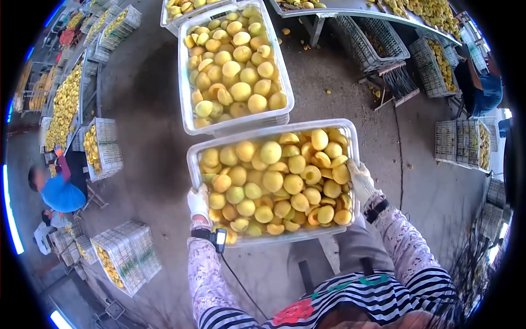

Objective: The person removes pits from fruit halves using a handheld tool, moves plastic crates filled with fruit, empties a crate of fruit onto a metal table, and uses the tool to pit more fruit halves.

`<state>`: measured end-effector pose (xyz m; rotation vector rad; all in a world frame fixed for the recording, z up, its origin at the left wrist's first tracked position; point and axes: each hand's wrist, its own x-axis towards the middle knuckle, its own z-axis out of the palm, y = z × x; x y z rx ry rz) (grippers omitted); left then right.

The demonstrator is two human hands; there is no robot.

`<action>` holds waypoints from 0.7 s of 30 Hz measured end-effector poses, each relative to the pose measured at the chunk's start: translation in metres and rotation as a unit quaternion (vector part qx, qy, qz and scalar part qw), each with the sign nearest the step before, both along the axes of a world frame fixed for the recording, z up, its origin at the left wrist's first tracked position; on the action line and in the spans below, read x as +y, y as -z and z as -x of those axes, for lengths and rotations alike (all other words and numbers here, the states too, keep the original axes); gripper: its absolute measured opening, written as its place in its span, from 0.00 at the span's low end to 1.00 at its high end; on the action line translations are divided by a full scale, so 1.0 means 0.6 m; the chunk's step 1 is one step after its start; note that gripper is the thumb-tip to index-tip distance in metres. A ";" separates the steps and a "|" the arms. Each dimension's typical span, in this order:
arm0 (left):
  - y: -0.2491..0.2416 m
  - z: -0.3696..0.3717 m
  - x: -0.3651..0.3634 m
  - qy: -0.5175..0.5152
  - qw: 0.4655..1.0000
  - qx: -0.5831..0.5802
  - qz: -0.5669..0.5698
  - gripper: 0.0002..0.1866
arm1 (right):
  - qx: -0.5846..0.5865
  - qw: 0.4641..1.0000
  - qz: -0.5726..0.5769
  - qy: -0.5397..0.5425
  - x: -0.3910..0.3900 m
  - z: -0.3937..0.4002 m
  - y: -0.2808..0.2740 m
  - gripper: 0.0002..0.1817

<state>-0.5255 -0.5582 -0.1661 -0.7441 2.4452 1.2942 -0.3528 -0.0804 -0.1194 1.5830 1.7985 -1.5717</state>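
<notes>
Between my two gloved hands is a whitish plastic crate (272,127) filled with yellow halved fruit (273,181) that looks like peaches or apricots. My left hand (198,202), in a white glove, is closed on the crate's left end. At the opposite end, my right hand (361,181) grips the rim, also gloved. The fingertips of both hands are partly hidden by the crate wall. The crate is held in front of my legs, slightly tilted. Just beyond it stands another white crate (185,71) heaped with the same fruit.
A metal table (350,12) with fruit runs along the top right, grey crates (367,46) beneath it. A stool (397,82) stands nearby. At the left, a person in blue (64,193) sits by a long fruit table (82,90). Stacked crates (131,252) stand lower left.
</notes>
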 end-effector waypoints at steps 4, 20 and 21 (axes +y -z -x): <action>-0.017 0.015 0.034 -0.042 0.994 0.032 -0.100 0.24 | 0.045 0.997 -0.013 -0.069 0.019 0.042 0.013 0.29; -0.281 -0.182 0.816 0.176 0.900 -0.138 -0.374 0.18 | -0.016 0.878 0.019 -0.478 0.582 0.118 -0.122 0.32; -0.272 -0.180 0.871 0.211 0.879 -0.199 -0.379 0.22 | -0.038 0.878 0.012 -0.477 0.628 0.087 -0.130 0.31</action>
